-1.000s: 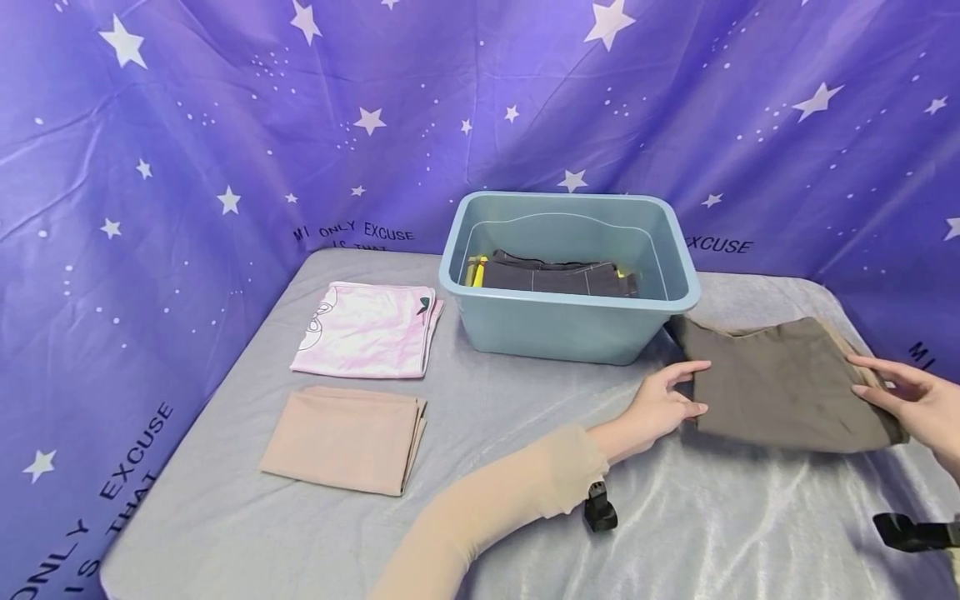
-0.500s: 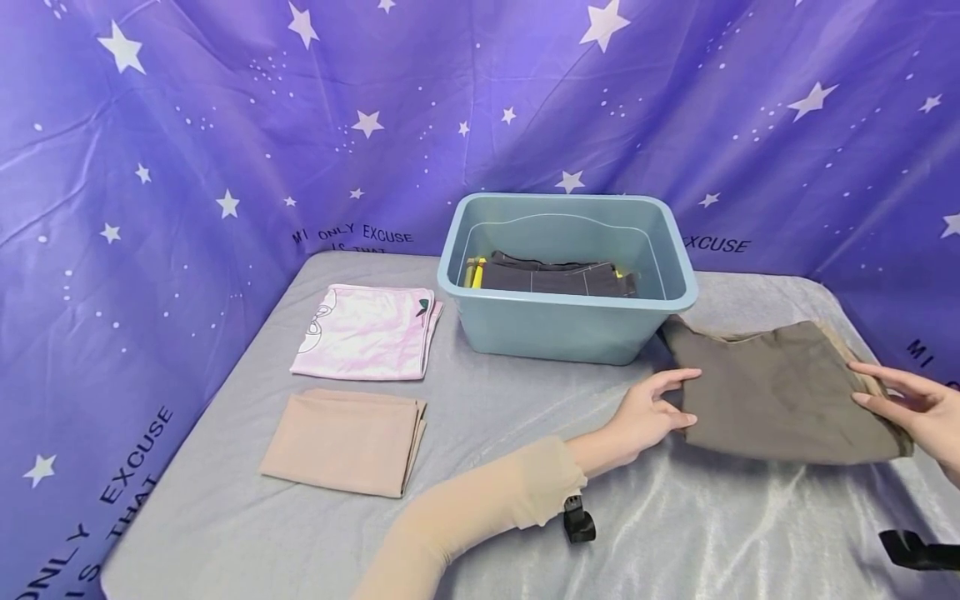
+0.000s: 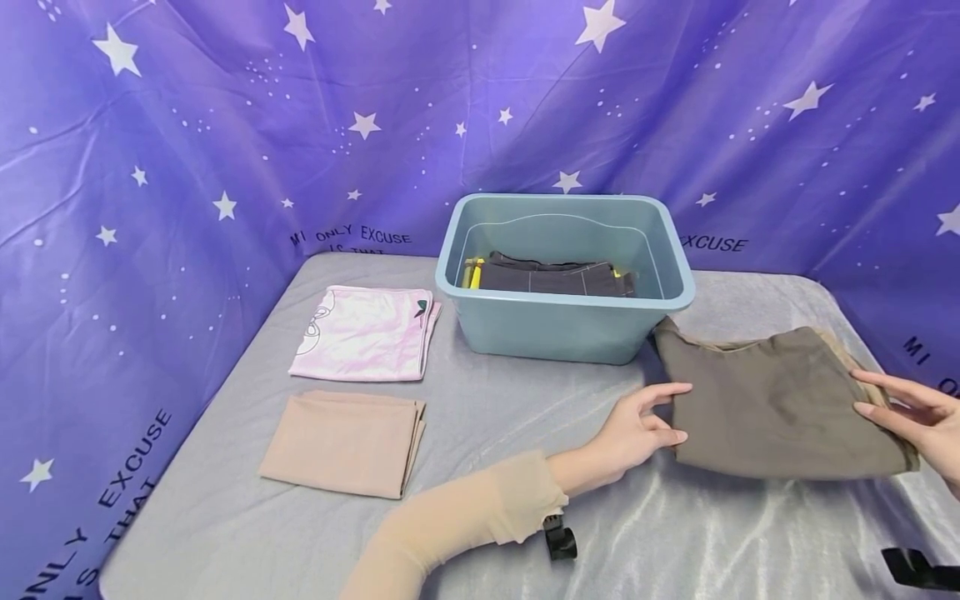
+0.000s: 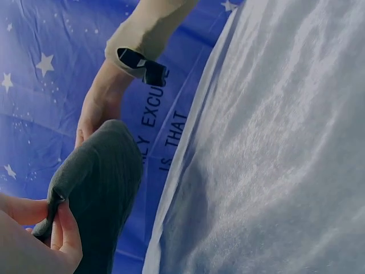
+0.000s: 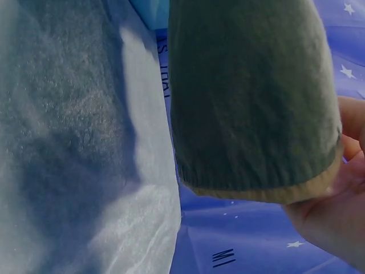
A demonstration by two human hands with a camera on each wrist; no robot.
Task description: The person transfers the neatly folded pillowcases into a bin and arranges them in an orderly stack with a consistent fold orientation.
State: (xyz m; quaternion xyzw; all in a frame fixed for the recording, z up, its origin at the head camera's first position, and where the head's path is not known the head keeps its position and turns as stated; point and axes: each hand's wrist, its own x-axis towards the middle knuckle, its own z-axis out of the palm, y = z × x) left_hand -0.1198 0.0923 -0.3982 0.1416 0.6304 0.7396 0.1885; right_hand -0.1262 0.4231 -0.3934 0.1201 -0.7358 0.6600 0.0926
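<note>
A folded olive-brown garment (image 3: 783,408) is held up off the grey surface, right of the bin, in the head view. My left hand (image 3: 626,433) pinches its left edge between thumb and fingers. At the opposite edge my right hand (image 3: 918,421) grips it, partly cut off by the frame. The left wrist view shows the left fingertips (image 4: 69,228) closed on a fold of the dark cloth (image 4: 105,177). In the right wrist view the garment (image 5: 254,103) hangs with a tan strip along its lower edge, beside the right hand (image 5: 336,211).
A blue-grey plastic bin (image 3: 555,329) stands at the back with dark folded clothes (image 3: 555,279) and something yellow inside. On the left lie a folded pink-and-white cloth (image 3: 367,333) and a folded beige cloth (image 3: 341,442). A purple star-print curtain (image 3: 420,92) hangs behind.
Both hands have moved the olive-brown garment slightly toward me and a little left, keeping hold of its two sides. The bin and the folded cloths on the left stay put.
</note>
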